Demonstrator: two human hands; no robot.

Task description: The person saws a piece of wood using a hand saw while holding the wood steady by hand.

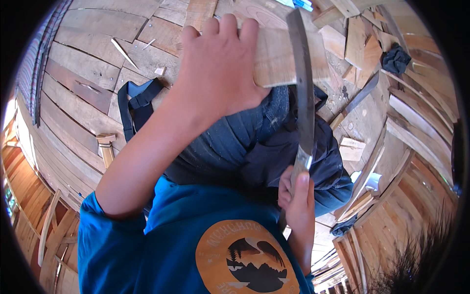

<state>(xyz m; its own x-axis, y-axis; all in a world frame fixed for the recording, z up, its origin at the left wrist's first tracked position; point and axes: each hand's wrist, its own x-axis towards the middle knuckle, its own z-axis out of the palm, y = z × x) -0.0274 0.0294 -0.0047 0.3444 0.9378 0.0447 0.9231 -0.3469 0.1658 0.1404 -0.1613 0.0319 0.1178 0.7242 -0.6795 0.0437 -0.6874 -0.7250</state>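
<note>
My left hand [218, 61] is closed over a pale wooden board [276, 59], its knuckles up and the thumb along the near edge. The board lies crosswise beyond my knees. In my right hand [297, 196] is the handle of a long machete [304, 93] with a dark, slightly curved blade. The fingers wrap the handle close to my body, and the thumb lies along it. The blade points away from me and passes over the right part of the board. Whether its edge touches the wood, I cannot tell.
A second long blade [362, 93] lies on the plank floor [83, 63] to the right. Around it are several wood offcuts [355, 44] and a dark cloth [395, 59]. Small slivers [124, 53] are scattered at left. A black strap [139, 100] lies beside my left leg.
</note>
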